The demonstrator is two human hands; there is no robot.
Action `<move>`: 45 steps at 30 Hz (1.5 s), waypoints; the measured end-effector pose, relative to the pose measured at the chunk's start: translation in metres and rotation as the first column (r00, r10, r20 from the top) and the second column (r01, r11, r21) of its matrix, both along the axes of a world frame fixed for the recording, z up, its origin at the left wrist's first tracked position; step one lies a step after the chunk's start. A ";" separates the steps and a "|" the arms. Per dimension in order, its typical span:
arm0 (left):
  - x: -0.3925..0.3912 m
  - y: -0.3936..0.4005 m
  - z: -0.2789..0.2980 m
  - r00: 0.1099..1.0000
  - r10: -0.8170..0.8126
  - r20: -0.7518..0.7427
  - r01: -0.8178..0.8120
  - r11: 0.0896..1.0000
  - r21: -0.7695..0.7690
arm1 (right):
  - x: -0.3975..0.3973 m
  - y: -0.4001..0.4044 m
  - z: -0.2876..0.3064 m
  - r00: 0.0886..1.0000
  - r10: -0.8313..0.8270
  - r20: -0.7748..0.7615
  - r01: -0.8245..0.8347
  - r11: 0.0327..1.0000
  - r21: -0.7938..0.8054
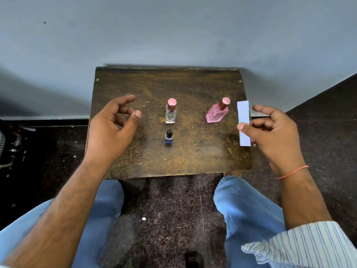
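Three small bottles stand on a worn brown wooden table (193,155). A clear square bottle (171,113) with a pink cap is in the middle. In front of it is a tiny dark blue bottle (169,137) with a black cap. A pink bottle (217,111) with a pink cap stands to the right. My right hand (274,132) pinches a white paper strip (243,117) between thumb and fingers at the table's right edge. My left hand (114,128) hovers over the table's left side, fingers loosely curled, holding nothing.
The table stands against a grey wall (173,31). Dark speckled floor (170,209) surrounds it. My knees in blue jeans (241,206) are below the table's front edge. A red thread circles my right wrist (293,172).
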State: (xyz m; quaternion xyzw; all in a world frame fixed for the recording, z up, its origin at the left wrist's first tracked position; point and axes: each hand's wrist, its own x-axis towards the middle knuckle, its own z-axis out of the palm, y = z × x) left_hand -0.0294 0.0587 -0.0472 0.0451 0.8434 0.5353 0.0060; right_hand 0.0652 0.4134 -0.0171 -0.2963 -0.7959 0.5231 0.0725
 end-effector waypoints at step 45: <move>0.015 0.003 0.036 0.791 -0.575 0.210 0.453 0.781 0.430 | -0.016 -0.135 0.029 0.931 0.303 -0.206 -0.363 0.695 -0.621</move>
